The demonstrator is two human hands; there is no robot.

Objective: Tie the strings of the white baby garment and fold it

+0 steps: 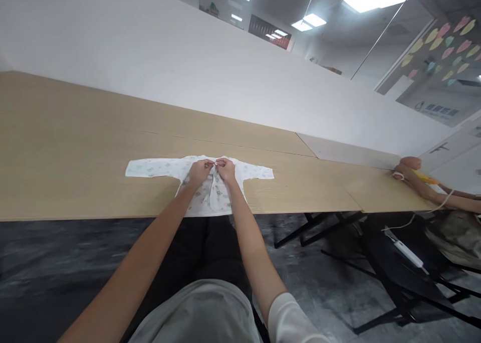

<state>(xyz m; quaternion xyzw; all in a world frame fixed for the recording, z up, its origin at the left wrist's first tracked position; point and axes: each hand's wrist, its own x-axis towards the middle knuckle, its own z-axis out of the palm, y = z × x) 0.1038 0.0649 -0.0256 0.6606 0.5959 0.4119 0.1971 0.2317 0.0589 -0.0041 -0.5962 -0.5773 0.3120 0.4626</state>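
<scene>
A small white baby shirt with a scattered print lies spread on the wooden table, its sleeves stretched out to both sides and its lower hem at the table's front edge. Near the neckline my left hand pinches the fabric at the top of the front opening. My right hand pinches the same spot from the other side, its fingertips almost touching those of my left. The small piece of fabric or fastener between the fingertips is too small to make out. Below the hands the front edges overlap down the middle.
The light wooden table runs along a white partition wall. At the far right another person's arms rest on the table near a doll. A black folding chair with a white power strip stands below.
</scene>
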